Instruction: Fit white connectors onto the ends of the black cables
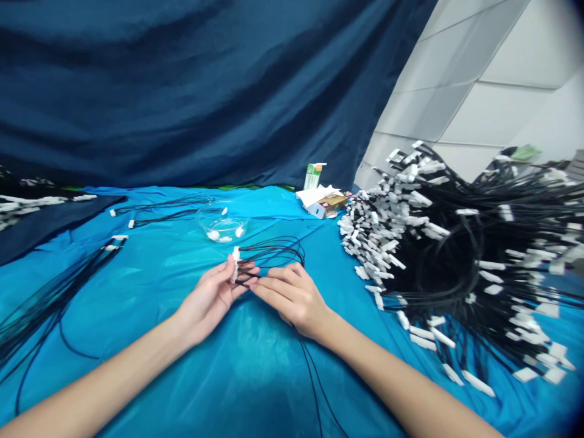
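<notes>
Near the middle of the view, my left hand (213,298) grips a white connector (236,264) between thumb and fingers, held upright. Several thin black wires (274,246) run from the connector to the right and loop back behind my right hand. My right hand (292,298) has its fingers closed on the black wires just right of the connector, its fingertips close to those of my left hand. Loose wire ends hang down below my right hand toward the front.
A clear bowl (222,228) with several white connectors stands behind my hands. Wire bundles (59,292) lie at left. A large heap of black cables (438,255) with white connectors fills the right. A tissue pack (328,201) and green-white box (312,175) stand at the back.
</notes>
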The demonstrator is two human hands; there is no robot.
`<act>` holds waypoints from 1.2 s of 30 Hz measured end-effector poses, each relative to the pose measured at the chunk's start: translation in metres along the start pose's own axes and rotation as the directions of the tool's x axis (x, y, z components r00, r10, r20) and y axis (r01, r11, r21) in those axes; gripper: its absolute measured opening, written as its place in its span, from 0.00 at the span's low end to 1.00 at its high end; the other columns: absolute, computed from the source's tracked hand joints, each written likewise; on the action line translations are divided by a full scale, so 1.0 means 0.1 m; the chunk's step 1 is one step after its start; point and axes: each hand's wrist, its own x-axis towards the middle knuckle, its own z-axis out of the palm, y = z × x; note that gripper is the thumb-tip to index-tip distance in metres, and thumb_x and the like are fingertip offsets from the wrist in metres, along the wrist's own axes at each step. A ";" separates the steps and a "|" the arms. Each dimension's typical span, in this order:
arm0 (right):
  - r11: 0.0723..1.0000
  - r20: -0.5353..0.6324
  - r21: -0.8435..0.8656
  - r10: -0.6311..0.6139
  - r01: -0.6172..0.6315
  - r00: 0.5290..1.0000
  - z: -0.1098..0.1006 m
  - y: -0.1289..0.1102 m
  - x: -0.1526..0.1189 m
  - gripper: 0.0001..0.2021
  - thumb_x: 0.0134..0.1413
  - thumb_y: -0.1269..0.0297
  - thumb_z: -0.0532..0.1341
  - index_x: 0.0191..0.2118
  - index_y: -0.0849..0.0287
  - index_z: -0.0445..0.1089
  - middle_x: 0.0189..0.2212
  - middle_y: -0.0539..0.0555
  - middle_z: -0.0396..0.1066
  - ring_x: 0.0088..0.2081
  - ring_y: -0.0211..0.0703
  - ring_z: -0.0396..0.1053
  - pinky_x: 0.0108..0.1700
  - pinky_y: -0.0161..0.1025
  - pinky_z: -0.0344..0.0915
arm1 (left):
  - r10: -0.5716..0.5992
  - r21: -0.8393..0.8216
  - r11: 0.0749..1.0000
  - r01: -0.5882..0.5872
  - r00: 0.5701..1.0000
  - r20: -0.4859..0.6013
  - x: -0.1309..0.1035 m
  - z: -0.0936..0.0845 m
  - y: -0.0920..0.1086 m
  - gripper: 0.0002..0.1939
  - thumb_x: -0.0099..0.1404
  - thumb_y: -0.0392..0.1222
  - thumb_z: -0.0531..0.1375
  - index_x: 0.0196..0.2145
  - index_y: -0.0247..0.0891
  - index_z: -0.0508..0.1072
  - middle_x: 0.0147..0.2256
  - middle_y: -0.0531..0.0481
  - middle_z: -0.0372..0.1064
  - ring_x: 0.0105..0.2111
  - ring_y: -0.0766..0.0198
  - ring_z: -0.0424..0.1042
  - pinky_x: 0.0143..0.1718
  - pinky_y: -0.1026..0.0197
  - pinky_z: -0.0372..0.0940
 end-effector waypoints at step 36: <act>0.865 -0.010 0.244 0.455 -0.439 0.890 -0.14 -0.05 0.07 0.06 0.52 0.70 0.56 0.33 0.61 0.70 0.29 0.52 0.66 0.32 0.33 0.62 0.34 0.33 0.60 | -0.018 0.000 1.000 0.018 0.999 0.048 0.02 -0.04 -0.09 0.10 0.62 0.37 0.49 0.35 0.27 0.65 0.40 0.41 0.63 0.37 0.66 0.67 0.42 0.61 0.65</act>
